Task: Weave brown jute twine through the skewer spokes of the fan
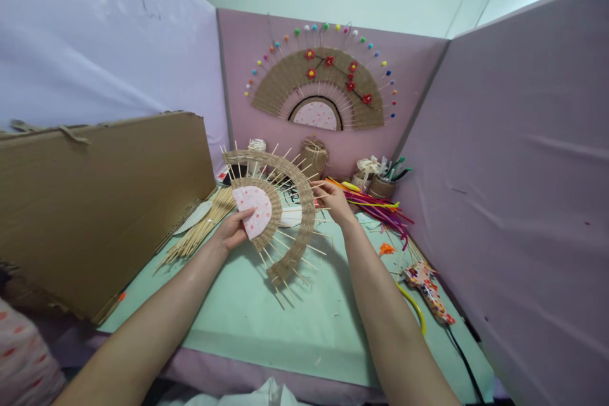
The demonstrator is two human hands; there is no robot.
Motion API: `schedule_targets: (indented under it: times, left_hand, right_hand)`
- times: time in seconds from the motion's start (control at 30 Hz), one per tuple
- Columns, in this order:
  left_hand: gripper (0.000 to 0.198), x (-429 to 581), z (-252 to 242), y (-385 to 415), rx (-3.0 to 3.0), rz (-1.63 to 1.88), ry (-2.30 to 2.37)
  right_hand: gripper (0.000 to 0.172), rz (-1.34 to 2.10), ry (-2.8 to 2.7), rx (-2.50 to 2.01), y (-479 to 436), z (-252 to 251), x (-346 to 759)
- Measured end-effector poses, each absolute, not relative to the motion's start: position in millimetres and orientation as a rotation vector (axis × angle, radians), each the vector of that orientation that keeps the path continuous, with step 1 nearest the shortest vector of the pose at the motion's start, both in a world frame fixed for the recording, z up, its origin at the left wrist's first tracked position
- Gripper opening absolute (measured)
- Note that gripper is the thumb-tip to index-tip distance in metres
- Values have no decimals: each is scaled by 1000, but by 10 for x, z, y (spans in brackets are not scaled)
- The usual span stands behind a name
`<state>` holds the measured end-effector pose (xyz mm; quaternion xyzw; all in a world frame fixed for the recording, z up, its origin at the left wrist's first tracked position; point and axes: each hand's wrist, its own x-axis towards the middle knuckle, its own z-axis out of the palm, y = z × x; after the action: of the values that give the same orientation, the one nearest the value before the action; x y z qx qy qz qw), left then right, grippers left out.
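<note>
I hold a half-made fan (290,216) of wooden skewers woven with jute twine above the green table (266,323). It has a pink dotted half-circle centre (254,206). My left hand (233,231) grips the fan at that pink centre, thumb on its front. My right hand (333,200) pinches the outer jute band and skewer tips on the fan's right side. The fan stands nearly upright, turned on its side.
A finished fan (318,89) with red flowers and coloured beads hangs on the pink back wall. Loose skewers (204,228) lie left, by a large cardboard sheet (95,203). Coloured pipe cleaners (380,209), twine spools (314,155), a tool cup (383,184) and a patterned glue gun (425,285) sit right.
</note>
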<state>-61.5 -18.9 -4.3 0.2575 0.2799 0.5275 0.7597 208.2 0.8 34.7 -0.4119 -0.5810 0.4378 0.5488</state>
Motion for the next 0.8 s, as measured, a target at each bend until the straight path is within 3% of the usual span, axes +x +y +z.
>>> schedule_targets:
  times: [0.6, 0.8]
  left_hand:
    - [39, -599, 32, -212, 599, 1225, 653]
    - [33, -609, 25, -179, 591, 1239, 684]
  right_hand:
    - [26, 937, -1674, -1047, -120, 456, 2351]
    - [36, 823, -1876, -1191, -120, 476, 2464]
